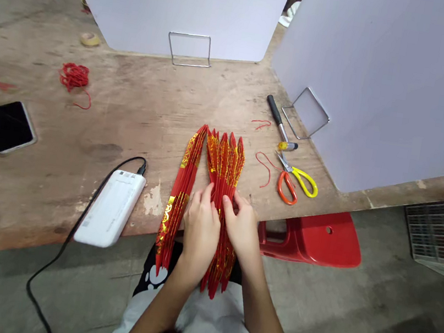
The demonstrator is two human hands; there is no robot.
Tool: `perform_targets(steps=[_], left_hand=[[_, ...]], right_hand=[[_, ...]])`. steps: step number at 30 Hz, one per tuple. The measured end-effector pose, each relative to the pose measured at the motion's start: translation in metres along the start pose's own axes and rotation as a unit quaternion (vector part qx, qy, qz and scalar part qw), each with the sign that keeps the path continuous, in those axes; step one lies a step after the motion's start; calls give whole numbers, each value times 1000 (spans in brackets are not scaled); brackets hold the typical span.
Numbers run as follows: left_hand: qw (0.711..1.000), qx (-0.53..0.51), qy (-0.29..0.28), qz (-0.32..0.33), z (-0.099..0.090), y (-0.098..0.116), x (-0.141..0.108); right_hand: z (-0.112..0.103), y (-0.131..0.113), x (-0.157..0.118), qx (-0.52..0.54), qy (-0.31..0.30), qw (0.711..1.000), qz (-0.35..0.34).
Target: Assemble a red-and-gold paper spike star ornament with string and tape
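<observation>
Near the table's front edge lies a bundle of red and gold pleated paper, its folds fanning out at the far end and hanging past the edge at the near end. My left hand is closed around its left side at the middle. From the right, my right hand grips the same bundle, thumb on top. A separate narrow folded stack of red and gold paper lies just left of my left hand. The undersides of both hands' grips are hidden.
Scissors, a hammer and loose red string lie to the right. A white power bank with a black cable, a phone and tangled red string are leftward. White panels stand behind; a red stool is below.
</observation>
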State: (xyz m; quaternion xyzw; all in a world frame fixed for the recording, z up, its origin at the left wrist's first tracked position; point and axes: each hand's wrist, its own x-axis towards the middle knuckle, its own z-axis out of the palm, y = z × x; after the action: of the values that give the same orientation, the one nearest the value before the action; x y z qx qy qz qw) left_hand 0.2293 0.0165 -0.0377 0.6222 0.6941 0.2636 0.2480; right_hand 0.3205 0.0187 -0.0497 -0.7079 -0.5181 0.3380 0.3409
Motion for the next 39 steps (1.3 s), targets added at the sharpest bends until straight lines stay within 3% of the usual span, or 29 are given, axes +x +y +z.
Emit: perform_targets(steps=[4,8,12,15,20,25,30,39], left_hand=[[998,-61,3,-20,0,-1,0],[988,-129,-50,-62,-8,-7,8],[986,-104,-95,-89,-11,-12,18],[989,-64,-121,-53,-3,-14,22],[994,-68,-87,-6,7,-20,21],[989,-129,-65,-12,5,-21,18],[993,-120,5,-3,13,-12,11],[993,101,22,-59,-8,2,8]], right_hand=[[-4,0,1,26,-7,1000,7],[-8,0,0,30,-5,999,15],[-12,1,-5,-11,-10,999,29],[-12,6,-9,-14,-5,999,35],[-13,18,-11,23,19,999,19],[-15,19,-8,46,5,998,38],[-14,17,-9,43,13,998,33],[-12,14,-10,10,39,999,21]])
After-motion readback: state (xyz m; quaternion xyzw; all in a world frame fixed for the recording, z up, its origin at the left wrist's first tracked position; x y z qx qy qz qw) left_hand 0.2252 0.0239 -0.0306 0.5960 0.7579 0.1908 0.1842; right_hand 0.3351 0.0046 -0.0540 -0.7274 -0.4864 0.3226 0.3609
